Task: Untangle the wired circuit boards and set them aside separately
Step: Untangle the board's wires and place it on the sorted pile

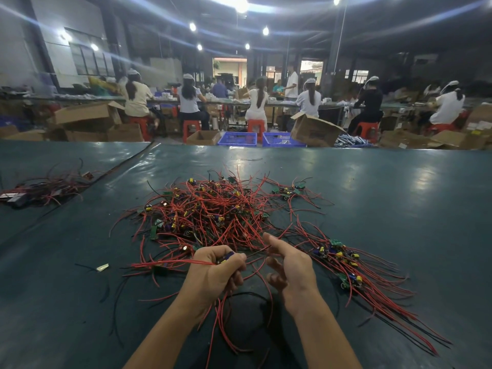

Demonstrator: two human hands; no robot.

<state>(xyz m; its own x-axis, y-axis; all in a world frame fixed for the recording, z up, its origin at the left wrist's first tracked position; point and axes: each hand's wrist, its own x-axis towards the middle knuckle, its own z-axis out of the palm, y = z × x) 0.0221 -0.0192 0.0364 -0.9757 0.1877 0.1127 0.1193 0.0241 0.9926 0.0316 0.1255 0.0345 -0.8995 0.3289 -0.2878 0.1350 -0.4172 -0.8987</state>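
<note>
Dark green table cover (386, 198) up front, busy workshop behind: seated workers (257, 102) on red stools (191, 127), cardboard boxes (314, 129), blue crates (238, 138).

Big tangled pile (213, 209) of red-wired boards sits mid-table, just beyond both hands. Left hand (215, 272) is curled tight round one circuit board (225, 257); blue and yellow parts peek out at the knuckles. Its red wires (170, 263) trail out to the left, and more hang below the fist.

Right hand (290, 265) is just beside the left one, not touching it. Fingers spread and loosely bent, thumb up. Fingertips sit at a thin wire at the pile's near edge; can't tell if they touch it.

A separated row of boards (343, 262) lies to the right of the right hand, wires fanning toward the near edge. Another wire bundle (45, 185) lies far left, well apart.
</note>
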